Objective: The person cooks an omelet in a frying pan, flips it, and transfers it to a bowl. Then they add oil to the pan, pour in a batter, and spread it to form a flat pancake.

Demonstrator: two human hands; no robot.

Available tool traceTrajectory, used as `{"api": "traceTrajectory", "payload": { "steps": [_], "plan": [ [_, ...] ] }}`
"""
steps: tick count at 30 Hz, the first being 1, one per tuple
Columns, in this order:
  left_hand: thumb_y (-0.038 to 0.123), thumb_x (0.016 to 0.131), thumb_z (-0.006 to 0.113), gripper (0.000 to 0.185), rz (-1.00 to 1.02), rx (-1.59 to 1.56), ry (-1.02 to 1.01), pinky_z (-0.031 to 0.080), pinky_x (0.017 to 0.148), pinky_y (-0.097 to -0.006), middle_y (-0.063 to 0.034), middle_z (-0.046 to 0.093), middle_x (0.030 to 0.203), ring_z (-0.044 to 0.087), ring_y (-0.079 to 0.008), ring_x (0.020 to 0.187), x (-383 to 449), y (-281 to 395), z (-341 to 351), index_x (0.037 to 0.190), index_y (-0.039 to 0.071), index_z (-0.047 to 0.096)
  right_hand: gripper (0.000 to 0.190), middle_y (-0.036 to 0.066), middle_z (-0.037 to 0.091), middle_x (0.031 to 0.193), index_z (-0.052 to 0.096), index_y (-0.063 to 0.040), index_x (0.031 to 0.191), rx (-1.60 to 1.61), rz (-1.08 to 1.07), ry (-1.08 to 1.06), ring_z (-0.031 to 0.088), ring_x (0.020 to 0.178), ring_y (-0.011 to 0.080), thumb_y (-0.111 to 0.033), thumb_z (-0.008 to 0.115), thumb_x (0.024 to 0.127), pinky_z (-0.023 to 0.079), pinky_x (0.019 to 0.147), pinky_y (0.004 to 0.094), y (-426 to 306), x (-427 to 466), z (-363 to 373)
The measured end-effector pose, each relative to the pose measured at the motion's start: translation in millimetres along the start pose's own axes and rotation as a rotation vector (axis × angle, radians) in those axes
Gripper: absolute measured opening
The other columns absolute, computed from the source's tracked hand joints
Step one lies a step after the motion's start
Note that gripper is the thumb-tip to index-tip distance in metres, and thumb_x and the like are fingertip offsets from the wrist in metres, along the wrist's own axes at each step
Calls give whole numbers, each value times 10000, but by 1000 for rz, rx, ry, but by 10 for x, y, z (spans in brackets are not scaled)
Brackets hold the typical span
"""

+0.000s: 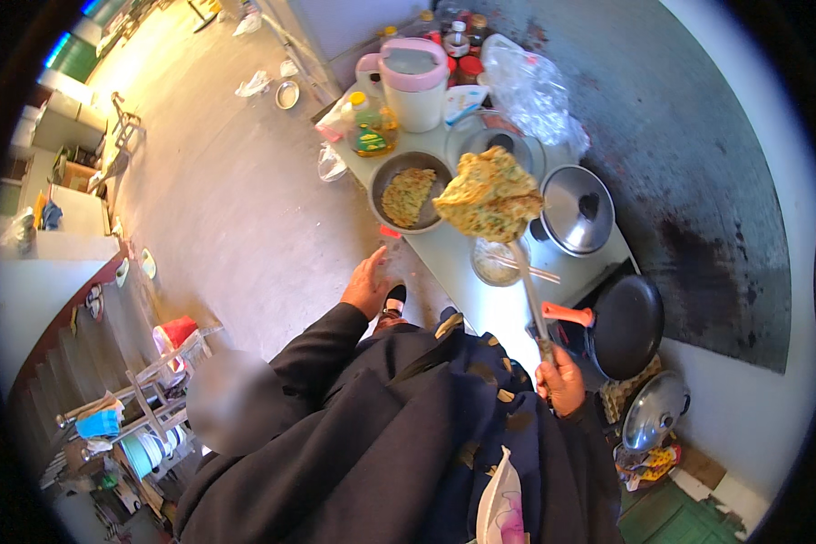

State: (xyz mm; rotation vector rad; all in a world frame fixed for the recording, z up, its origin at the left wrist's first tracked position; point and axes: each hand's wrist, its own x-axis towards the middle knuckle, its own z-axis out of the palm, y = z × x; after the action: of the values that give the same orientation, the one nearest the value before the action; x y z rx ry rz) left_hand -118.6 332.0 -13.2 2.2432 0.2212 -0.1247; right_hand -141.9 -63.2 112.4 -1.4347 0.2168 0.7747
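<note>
My right hand (559, 382) grips the handle of a long metal spatula (532, 292), low at the right of centre. A browned, folded flatbread flecked with green (491, 194) rests on the far end of the spatula, above the table. My left hand (367, 280) holds nothing; its fingers are apart, off the near left edge of the table. Beyond it, a round dark pan (379, 178) with a red handle holds another piece of flatbread (408, 197). A bowl (496, 273) with chopsticks (525, 267) across it stands partly under the spatula.
On the light table (435, 262) are an oil bottle (372, 129), a pink-lidded pitcher (415, 85), a glass lid (462, 146), a lidded metal pot (578, 211), jars and plastic bags (530, 88). A black frying pan (627, 328) with an orange handle sits at the right, near a metal lid (655, 411).
</note>
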Motion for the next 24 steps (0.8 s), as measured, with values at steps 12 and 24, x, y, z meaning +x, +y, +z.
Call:
{"api": "traceTrajectory", "payload": {
  "steps": [12, 24],
  "plan": [
    [-18, 844, 505, 595, -220, -56, 66, 457, 911, -377, -169, 505, 1215, 502, -263, 1139, -12, -1102, -864, 1393, 107, 314, 223, 24, 519, 697, 491, -55, 1063, -133, 318, -100, 488, 478, 92, -232, 459, 932, 405, 419, 235, 67, 1901, 980],
    [-7, 843, 500, 590, -234, -256, -111, 483, 851, -349, -191, 565, 1155, 594, -263, 980, 481, -1321, -554, 1387, 91, 293, 437, 45, 538, 698, 411, -37, 1302, -210, 336, -108, 498, 472, 109, -86, 423, 868, 400, 409, 244, -625, 1179, 861]
  ]
}}
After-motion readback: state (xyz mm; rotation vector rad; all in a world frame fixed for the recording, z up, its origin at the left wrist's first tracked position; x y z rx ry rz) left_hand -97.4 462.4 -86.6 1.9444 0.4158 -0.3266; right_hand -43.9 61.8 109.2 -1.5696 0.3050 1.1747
